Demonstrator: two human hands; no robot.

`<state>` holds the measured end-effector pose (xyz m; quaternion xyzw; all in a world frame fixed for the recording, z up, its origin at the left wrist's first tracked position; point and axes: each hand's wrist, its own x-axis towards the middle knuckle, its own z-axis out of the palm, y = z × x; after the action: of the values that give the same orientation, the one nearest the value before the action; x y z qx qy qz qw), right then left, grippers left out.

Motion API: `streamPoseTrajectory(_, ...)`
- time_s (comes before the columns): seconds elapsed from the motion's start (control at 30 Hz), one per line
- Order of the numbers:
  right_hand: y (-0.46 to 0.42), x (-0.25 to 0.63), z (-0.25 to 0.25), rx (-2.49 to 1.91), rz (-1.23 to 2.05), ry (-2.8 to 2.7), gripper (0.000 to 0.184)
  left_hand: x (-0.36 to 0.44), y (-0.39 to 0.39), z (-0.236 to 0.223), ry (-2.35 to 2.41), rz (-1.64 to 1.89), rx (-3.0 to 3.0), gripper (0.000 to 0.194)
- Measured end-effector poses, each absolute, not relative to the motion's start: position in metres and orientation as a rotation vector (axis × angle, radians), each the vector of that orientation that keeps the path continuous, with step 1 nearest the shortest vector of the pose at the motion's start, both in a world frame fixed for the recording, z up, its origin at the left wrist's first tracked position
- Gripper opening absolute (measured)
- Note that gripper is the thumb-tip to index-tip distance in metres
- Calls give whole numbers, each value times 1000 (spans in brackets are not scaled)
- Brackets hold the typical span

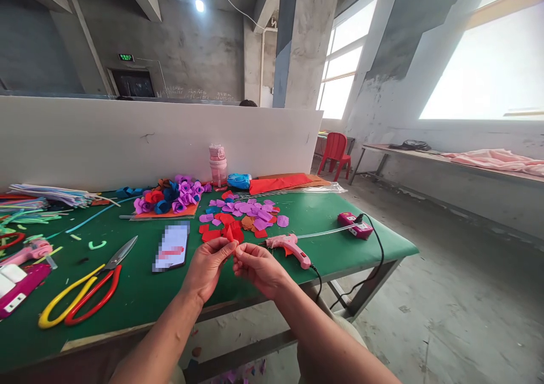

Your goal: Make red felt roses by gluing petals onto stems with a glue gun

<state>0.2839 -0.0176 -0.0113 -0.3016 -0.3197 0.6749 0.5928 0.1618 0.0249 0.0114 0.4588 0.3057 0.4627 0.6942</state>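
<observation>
My left hand (207, 266) and my right hand (260, 267) meet at the table's front edge, fingertips pinched together. Between them is a red paper petal (231, 234), its upper part standing above the fingertips; the lower part is hidden by my fingers. Just right of my right hand lies a pink glue gun (290, 244) with a clear glue stick (325, 232) in its back. Loose red petals (211, 235) and purple petals (246, 207) are spread beyond my hands. A phone (172, 247) lies left of my left hand.
Large scissors (91, 285) with yellow and red handles lie at left. Finished paper flowers (172, 194), a pink bottle (218, 166) and red paper (284, 183) stand or lie along a white partition (161, 137). A pink power strip (355, 225) with a black cord sits at right.
</observation>
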Motion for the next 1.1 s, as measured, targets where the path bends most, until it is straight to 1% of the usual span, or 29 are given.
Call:
streamPoseTrajectory(0.2,-18,283,-12,-801,1367,-934,29,159,28,8,750,1112,1095,18)
streamPoseTrajectory(0.4,-19,288,-4,-874,1304,-1013,28,159,24,11,746,1110,1167,23)
streamPoseTrajectory(0.47,-20,289,-2,-911,1188,-1037,25,160,25,9,777,1120,1194,26)
streamPoseTrajectory(0.57,-20,287,-2,-990,931,-1121,21,162,27,4,839,1144,1230,27)
streamPoseTrajectory(0.7,-17,281,-6,-1157,641,-1172,18,167,25,-1,957,1195,1328,24)
streamPoseTrajectory(0.77,-14,279,-8,-1209,613,-1150,18,169,23,0,1031,1222,1397,23)
streamPoseTrajectory(0.87,-10,281,-7,-1251,687,-1099,21,171,20,3,1076,1237,1437,22)
streamPoseTrajectory(0.97,-9,288,-3,-1266,656,-1085,21,170,18,8,933,1112,1367,19)
streamPoseTrajectory(1.1,-10,297,3,-1227,572,-1095,23,167,17,11,780,931,1296,28)
